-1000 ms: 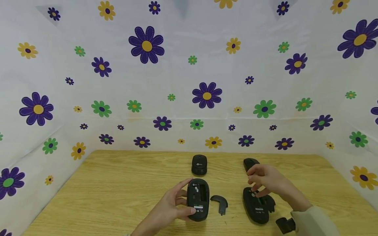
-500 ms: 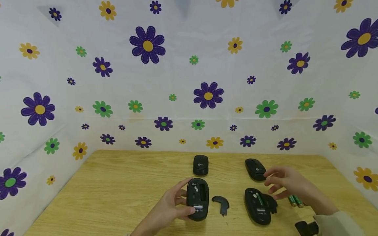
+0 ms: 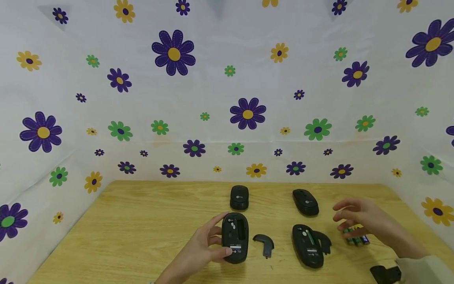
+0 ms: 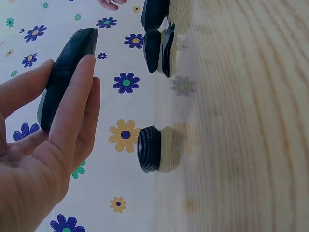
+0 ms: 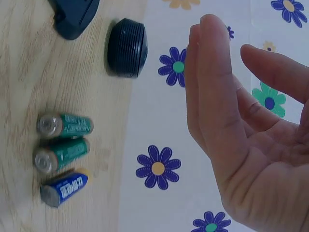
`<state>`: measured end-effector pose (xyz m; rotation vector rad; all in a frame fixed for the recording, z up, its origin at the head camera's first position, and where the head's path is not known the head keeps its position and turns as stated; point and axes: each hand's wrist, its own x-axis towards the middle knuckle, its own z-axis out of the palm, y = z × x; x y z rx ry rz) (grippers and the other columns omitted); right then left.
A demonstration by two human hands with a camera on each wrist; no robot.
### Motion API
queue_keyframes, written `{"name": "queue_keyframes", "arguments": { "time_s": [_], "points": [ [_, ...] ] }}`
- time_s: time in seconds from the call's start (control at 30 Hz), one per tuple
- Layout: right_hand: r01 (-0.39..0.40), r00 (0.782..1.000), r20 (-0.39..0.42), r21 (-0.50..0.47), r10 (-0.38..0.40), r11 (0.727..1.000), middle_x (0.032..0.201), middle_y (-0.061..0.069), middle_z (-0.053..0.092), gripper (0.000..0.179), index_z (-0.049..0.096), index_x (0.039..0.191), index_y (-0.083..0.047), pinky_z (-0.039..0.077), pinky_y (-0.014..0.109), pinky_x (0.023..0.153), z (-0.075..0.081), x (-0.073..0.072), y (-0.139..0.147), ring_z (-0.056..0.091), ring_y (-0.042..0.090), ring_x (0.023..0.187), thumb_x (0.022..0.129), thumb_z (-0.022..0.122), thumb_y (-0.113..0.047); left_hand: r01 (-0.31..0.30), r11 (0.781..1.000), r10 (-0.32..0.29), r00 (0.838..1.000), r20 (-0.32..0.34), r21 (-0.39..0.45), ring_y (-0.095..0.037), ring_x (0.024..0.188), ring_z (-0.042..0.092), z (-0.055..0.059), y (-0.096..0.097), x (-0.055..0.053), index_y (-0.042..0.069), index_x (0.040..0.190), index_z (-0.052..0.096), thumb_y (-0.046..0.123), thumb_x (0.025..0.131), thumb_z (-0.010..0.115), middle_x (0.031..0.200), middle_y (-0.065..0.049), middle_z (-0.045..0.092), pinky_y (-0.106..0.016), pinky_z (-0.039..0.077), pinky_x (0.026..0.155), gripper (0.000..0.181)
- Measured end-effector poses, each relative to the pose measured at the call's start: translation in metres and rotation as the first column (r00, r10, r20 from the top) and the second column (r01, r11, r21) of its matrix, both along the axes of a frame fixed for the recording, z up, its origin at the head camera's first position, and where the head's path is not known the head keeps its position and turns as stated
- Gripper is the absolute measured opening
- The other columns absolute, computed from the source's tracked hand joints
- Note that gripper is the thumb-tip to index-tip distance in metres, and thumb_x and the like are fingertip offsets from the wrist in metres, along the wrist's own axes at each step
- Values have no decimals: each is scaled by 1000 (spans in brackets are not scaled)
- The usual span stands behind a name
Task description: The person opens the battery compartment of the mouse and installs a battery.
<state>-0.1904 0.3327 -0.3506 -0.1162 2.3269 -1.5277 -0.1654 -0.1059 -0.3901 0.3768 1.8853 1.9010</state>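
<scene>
My left hand (image 3: 198,248) grips a black computer mouse (image 3: 235,242), its underside facing me and its battery slot uncovered and dark. In the left wrist view the mouse (image 4: 67,70) is seen edge-on between thumb and fingers. My right hand (image 3: 370,223) hovers with loosely bent fingers and holds nothing. Below it lie green batteries (image 5: 67,154) and a blue battery (image 5: 65,187), side by side on the table and partly hidden in the head view. Between the hands an upturned mouse (image 3: 307,252) lies with a green battery (image 3: 309,237) in its slot.
A curved black battery cover (image 3: 265,244) lies right of the held mouse; another cover (image 3: 324,241) is beside the upturned mouse. Two mice (image 3: 239,197) stand right side up at the back. A black piece (image 3: 386,273) lies near the right sleeve. Flowered cloth (image 3: 205,90) surrounds the wooden table.
My right hand has moved right, away from the upturned mouse to above the loose batteries, uncovering the green battery in that mouse's slot. The left hand keeps its grip on its mouse.
</scene>
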Motion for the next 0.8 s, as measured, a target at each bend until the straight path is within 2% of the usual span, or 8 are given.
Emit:
{"name": "queue_keyframes", "arguments": {
  "time_s": [0.47,0.8],
  "points": [
    [40,999,23,55,-41,998,102,7,68,41,45,128,20,63,43,73,-2,2,36,70,26,87,108,47,-15,-5,1000,5,1000,8,-18,-28,102,65,1,0,0,11,160,29,-13,86,69,122,-17,62,-48,63,77,88],
    [145,986,62,129,-154,981,96,4,68,35,48,123,21,63,42,72,-5,2,48,69,24,84,107,47,-10,-6,1000,6,1000,-10,-12,-28,102,65,2,-1,1,10,160,30,-12,85,70,122,-17,62,-47,63,76,88]
  ]
}}
